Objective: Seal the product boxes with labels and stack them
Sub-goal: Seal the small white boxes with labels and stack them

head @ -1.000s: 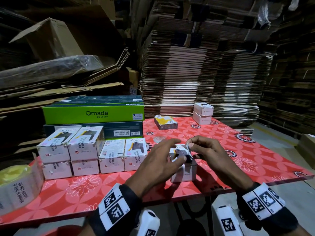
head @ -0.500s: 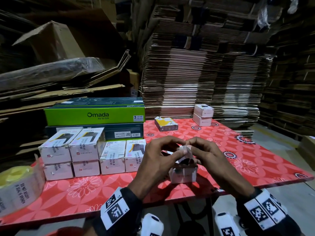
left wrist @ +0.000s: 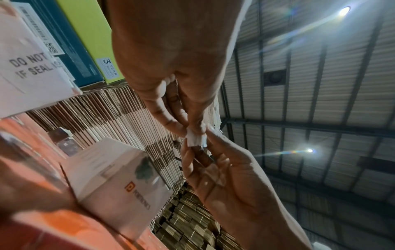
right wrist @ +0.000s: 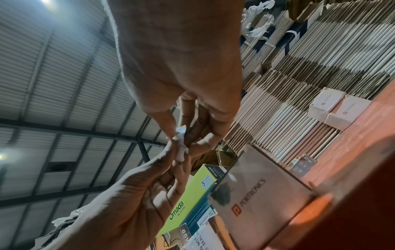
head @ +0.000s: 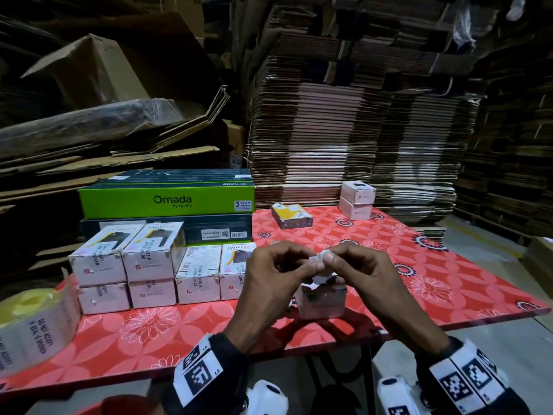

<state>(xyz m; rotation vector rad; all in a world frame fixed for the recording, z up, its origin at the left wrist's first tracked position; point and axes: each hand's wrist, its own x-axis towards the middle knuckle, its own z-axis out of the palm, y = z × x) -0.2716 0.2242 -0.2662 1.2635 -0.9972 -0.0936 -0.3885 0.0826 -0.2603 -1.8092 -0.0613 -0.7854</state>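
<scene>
**Right now both hands pinch one small label above the box**

Down on the red table (head: 419,283) sits one small white box (head: 324,305), right under the hands and near the front edge. Its long side runs left to right. A stack of sealed boxes (head: 149,265) waits off to the left, nearer the left hand.

Both hands are up in the air, apart from the box. The left hand (head: 272,283) and the right hand (head: 368,277) each pinch one little white label (head: 318,260) between thumb and finger, so both are equally near it.

The label is crumpled and blurry. I cannot tell which side is sticky. The hands hide much of the box top.
</scene>
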